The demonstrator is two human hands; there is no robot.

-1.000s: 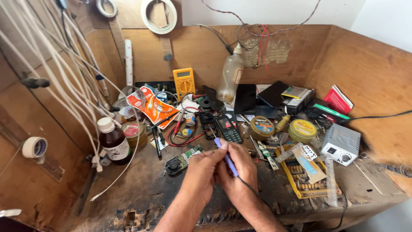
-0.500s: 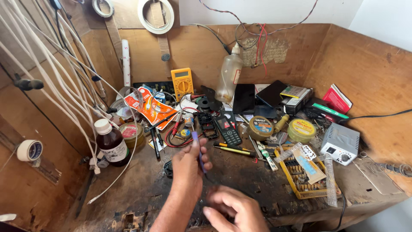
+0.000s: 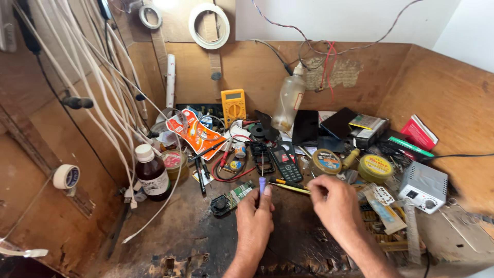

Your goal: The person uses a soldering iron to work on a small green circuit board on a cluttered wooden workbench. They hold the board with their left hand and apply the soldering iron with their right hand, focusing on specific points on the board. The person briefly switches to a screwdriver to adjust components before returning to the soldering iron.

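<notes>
My left hand [image 3: 256, 219] rests on the dark workbench [image 3: 195, 242] and holds a small blue-handled screwdriver [image 3: 262, 184] upright, its thin tip pointing at a black keypad phone [image 3: 286, 162]. Just left of that hand lies a green circuit board [image 3: 241, 192] with a black round part [image 3: 221, 204]. My right hand [image 3: 333, 204] is to the right, its curled fingertips pinching the end of a thin yellow-handled tool [image 3: 290, 186] that lies on the bench between the two hands.
A brown bottle [image 3: 152, 173], an orange packet [image 3: 198, 135], a yellow multimeter [image 3: 233, 106] and a plastic bottle [image 3: 288, 103] stand behind. Round tins [image 3: 376, 168], a grey box [image 3: 423, 186] and a perforated strip [image 3: 383, 206] crowd the right. White cables [image 3: 103, 103] hang at the left.
My right hand let go of the screwdriver, dropped toward the front edge, then rose to the yellow-handled tool. My left hand kept the screwdriver and now holds it upright nearer the front.
</notes>
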